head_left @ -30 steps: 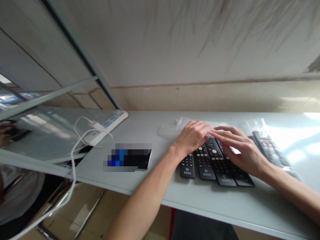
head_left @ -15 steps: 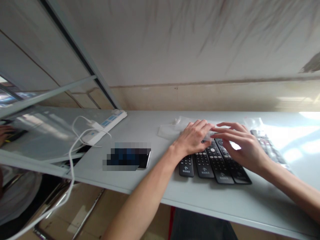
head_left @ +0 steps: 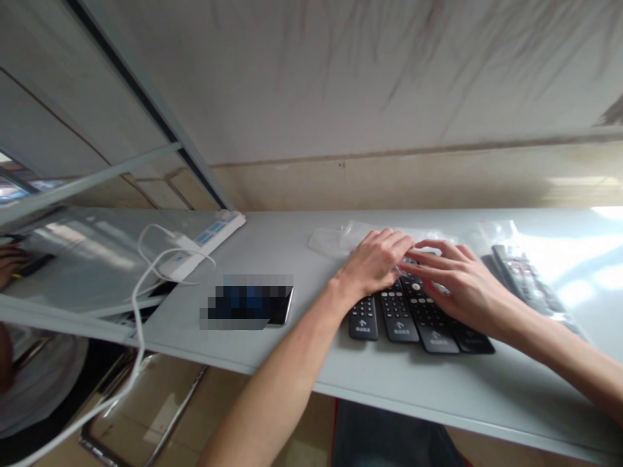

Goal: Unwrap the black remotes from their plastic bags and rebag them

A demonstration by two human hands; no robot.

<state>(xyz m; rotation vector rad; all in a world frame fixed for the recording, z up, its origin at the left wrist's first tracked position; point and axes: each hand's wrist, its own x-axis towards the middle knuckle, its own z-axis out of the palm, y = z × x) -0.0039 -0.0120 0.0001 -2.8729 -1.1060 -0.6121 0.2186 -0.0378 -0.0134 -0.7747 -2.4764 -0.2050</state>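
Note:
Several black remote controls (head_left: pixel 400 318) lie side by side on the desk, with small buttons and pale print at their near ends. My left hand (head_left: pixel 377 263) rests over their far ends, its fingers curled on clear plastic film, likely a thin bag. From the right, my right hand (head_left: pixel 452 279) reaches across the remotes. Its fingers are stretched out and slightly apart, the tips at the plastic beside my left fingers. Both hands partly hide the remotes. More crumpled clear plastic bags (head_left: pixel 331 240) lie behind my left hand.
A remote in a clear bag (head_left: pixel 528 282) lies right of my right hand. To the left are a phone (head_left: pixel 280 308), partly pixelated, and a white power strip (head_left: pixel 214 237) with a white cable (head_left: pixel 139 324). A wall backs the desk (head_left: pixel 302 350). Another person's hand (head_left: pixel 10 263) shows far left.
My right hand has moved slightly left and lower over the remotes, its fingers closer to my left hand. My left hand stays nearly in place. The view has shifted slightly.

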